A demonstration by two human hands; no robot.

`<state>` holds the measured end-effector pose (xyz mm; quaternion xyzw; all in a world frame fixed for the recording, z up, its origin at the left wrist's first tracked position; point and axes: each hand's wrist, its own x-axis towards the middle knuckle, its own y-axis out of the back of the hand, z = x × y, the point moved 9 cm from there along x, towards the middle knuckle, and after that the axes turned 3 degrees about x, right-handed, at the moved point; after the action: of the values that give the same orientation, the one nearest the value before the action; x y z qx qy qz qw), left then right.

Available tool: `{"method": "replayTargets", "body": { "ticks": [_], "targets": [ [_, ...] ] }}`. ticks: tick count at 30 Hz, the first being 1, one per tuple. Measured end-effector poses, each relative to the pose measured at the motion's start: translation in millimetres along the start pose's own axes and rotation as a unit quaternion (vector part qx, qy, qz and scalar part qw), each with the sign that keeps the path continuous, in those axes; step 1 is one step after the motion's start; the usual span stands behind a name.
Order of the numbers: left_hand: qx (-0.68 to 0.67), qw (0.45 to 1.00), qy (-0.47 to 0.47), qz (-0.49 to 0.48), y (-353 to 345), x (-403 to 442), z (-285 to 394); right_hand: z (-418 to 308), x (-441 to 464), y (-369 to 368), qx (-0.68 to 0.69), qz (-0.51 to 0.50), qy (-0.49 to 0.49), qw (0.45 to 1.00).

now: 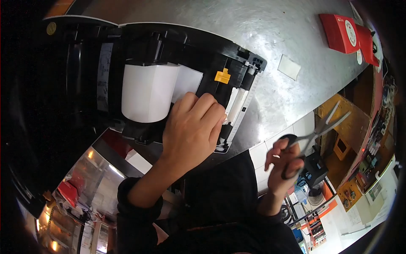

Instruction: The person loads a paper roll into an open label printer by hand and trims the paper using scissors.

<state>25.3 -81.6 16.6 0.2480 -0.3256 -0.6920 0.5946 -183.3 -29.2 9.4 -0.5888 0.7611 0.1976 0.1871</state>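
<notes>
1. Firstly: open black printer (198, 41), one, resting on the metal surface (270, 31); best kept steady under handling.
2. White paper roll (146, 93), one, seated inside the printer; its turns should stay snug and square to the holder.
3. Paper tail (188, 80), showing at the roll's right edge, reaching towards the left hand; wants light, even tension without creasing.
4. Left hand (193, 120), bare, fingers bent down over the printer's interior; fingertips hidden, so whether its grip is clamped or loose cannot be told. Gentle, level pressure seems advisable.
5. Yellow tab (222, 76), one, just beyond that hand; better left unknocked.
6. White strip (237, 101), beside the roller end; alignment worth checking here.
7. Right hand (285, 163), grip closed around the scissors (314, 136), handles threaded by fingers, blades apart, clear of the printer; prudent to keep points turned away.
</notes>
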Motion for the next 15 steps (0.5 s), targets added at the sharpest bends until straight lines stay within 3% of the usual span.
{"method": "replayTargets", "body": {
  "ticks": [2, 3, 5, 11, 15],
  "targets": [
    [-0.001, 1.0, 0.005, -0.004, -1.5, 1.3, 0.1, -0.3, -22.6, -12.1, 0.043, -0.081, -0.042, 0.995],
    [0.003, 1.0, 0.007, -0.004, -2.1, 2.4, 0.4, 15.0, -38.6, -23.3, 0.078, -0.171, -0.095, 0.978],
    [0.008, 1.0, 0.008, -0.006, -2.6, 3.0, 0.4, 33.8, -66.8, -45.2, 0.045, -0.271, -0.152, 0.949],
    [0.013, 1.0, 0.004, 0.001, -3.6, 2.4, 1.2, 53.3, -87.9, -74.1, 0.053, -0.341, -0.205, 0.916],
    [0.022, 1.0, 0.003, 0.005, -2.6, 2.5, 2.0, 58.2, -92.2, -74.4, 0.048, -0.326, -0.199, 0.923]
  ]
}}
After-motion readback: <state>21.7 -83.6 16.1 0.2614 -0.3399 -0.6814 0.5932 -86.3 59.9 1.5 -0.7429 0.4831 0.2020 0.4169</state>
